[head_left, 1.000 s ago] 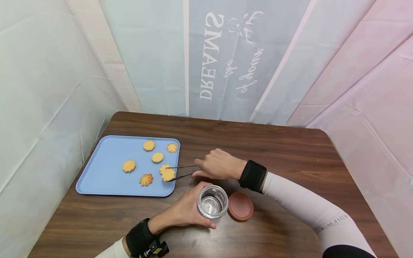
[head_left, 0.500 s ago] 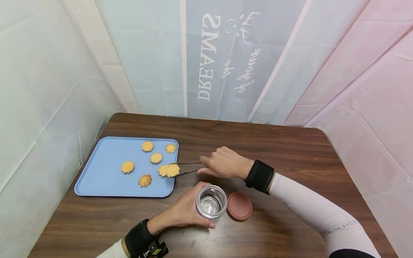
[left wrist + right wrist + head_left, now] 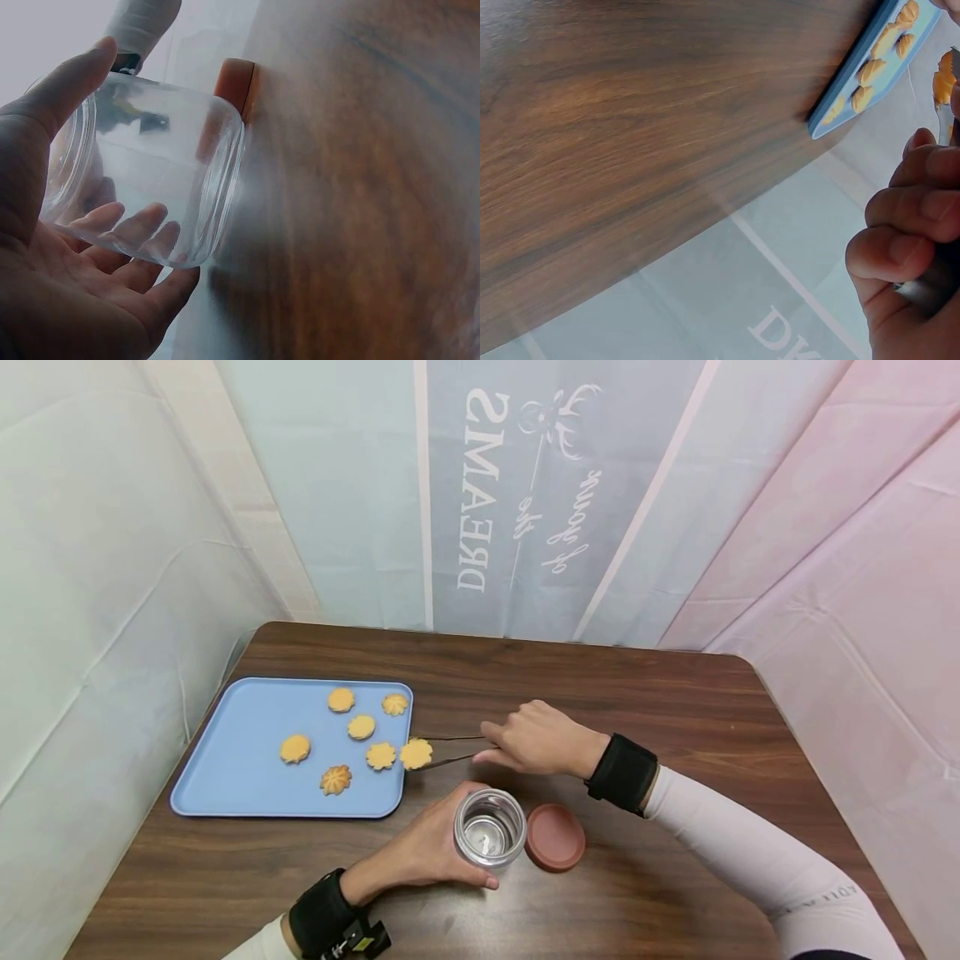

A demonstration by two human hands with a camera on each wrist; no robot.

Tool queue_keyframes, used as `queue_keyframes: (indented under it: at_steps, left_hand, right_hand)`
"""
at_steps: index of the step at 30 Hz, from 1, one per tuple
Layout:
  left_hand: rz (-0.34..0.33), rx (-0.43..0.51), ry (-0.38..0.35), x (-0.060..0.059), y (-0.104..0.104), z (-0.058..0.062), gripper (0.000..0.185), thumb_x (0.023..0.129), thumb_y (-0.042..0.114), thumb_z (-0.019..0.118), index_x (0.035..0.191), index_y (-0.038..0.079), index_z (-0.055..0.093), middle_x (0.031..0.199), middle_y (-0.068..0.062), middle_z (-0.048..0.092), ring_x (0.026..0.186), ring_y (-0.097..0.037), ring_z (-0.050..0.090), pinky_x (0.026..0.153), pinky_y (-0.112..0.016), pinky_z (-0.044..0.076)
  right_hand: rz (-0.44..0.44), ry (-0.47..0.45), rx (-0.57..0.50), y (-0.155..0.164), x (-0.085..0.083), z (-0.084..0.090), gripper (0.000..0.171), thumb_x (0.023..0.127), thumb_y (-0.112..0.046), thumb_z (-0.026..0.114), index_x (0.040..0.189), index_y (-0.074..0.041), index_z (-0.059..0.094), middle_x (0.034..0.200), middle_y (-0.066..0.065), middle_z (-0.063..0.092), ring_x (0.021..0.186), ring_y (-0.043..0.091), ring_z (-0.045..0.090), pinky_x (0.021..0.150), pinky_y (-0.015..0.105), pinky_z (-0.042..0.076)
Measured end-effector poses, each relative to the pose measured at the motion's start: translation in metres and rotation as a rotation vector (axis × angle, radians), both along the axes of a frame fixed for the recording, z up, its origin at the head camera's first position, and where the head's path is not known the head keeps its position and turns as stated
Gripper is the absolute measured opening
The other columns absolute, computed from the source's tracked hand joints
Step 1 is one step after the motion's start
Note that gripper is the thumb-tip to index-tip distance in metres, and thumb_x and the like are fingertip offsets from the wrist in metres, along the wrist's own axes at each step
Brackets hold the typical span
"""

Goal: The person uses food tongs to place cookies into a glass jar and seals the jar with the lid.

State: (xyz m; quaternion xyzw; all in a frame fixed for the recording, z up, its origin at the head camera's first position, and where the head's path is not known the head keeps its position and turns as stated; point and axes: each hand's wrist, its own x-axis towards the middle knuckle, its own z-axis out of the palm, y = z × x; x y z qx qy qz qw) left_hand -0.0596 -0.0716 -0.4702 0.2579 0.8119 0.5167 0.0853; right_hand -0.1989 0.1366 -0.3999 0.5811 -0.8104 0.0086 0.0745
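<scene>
Six cookies [image 3: 362, 727] lie scattered on a blue tray [image 3: 232, 752] at the left, the tray's long side running left to right. Over its right rim is a seventh cookie [image 3: 416, 753], smooth side up, caught between the tips of the tongs [image 3: 446, 762]. Near and to the right of the tray, the left hand [image 3: 427, 852] reaches in from the near left, curved wide around a clear jar [image 3: 490, 831], thumb on the near side and fingers on the far side. The jar stands roughly upright on or just above the table [image 3: 675, 868], mouth facing up. The tongs' long axis runs left to right, tips pointing left, toward the tray. On the far side of the jar, the right hand [image 3: 542, 741] has its fingers curled round the tongs' handle, back of the hand up, its forearm coming from the near right. Just right of the jar, a round reddish-brown lid [image 3: 556, 837] lies on the table.
</scene>
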Motion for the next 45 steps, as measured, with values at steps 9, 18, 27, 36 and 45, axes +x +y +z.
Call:
queue_keyframes:
  at_steps: [9,18,27,36,45]
  left_hand:
    - [0.011,-0.015,0.009,0.001,0.001,-0.001,0.096,0.065,0.042,0.102,0.143,0.019,0.05,0.131,0.001,0.069,0.121,-0.021,0.066,0.106,-0.039,0.052]
    - [-0.005,0.006,-0.004,0.0,0.001,-0.003,0.095,0.067,0.042,0.102,0.143,0.019,0.05,0.131,0.001,0.069,0.12,-0.02,0.067,0.105,-0.038,0.053]
    - [-0.01,0.018,0.015,-0.001,0.001,-0.001,0.095,0.066,0.038,0.102,0.142,0.016,0.05,0.13,-0.003,0.07,0.118,-0.022,0.068,0.104,-0.039,0.054]
    - [0.001,0.012,0.023,-0.001,-0.001,-0.002,0.098,0.065,0.04,0.102,0.144,0.014,0.05,0.132,-0.003,0.069,0.119,-0.023,0.068,0.104,-0.041,0.054]
    - [0.014,-0.031,0.029,0.0,-0.001,-0.001,0.1,0.065,0.042,0.101,0.147,0.011,0.053,0.135,-0.003,0.067,0.121,-0.024,0.066,0.106,-0.042,0.053]
  right_hand:
    - [-0.017,0.009,-0.004,0.02,0.004,0.004,0.04,0.104,-0.048,0.065,0.082,-0.017,0.052,0.055,-0.012,0.029,0.043,0.007,0.031,0.05,0.025,0.013]
    - [-0.029,0.037,-0.033,0.036,0.007,0.011,0.043,0.102,-0.046,0.069,0.078,-0.017,0.048,0.057,-0.012,0.023,0.045,0.005,0.024,0.05,0.026,0.011]
    - [-0.032,0.003,-0.075,0.047,0.011,0.02,0.047,0.109,-0.053,0.052,0.079,-0.017,0.049,0.055,-0.013,0.024,0.043,0.004,0.025,0.049,0.025,0.014]
    - [-0.012,-0.009,-0.106,0.058,0.021,0.026,0.045,0.109,-0.05,0.054,0.08,-0.017,0.045,0.059,-0.014,0.018,0.047,0.001,0.015,0.052,0.022,0.009]
    - [-0.017,0.037,-0.127,0.072,0.036,0.028,0.05,0.112,-0.055,0.038,0.08,-0.017,0.043,0.062,-0.015,0.013,0.05,0.002,0.008,0.054,0.023,0.005]
